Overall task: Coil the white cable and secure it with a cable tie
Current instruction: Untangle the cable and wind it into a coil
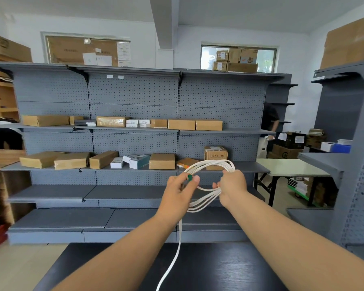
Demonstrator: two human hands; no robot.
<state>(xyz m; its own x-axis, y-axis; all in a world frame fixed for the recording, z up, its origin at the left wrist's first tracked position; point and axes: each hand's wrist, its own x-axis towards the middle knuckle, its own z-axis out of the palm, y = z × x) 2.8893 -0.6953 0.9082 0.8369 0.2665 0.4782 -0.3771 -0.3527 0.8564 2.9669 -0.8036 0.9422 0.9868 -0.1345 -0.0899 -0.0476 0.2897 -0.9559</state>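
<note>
The white cable (208, 164) hangs in several flat loops between my two hands, held up in the air in front of the shelving. My left hand (180, 191) pinches the left side of the coil, and a small green piece (189, 177) shows between its thumb and fingers. My right hand (232, 185) grips the right side of the loops with its fingers curled round them. One loose strand (175, 255) of the cable drops from under my left wrist down past the dark table's near edge.
A dark table (219, 269) lies below my forearms. Grey pegboard shelving (134, 139) with cardboard boxes stands behind it. A pale folding table (288, 166) is at the right, and a person stands beyond the shelf end (270, 127).
</note>
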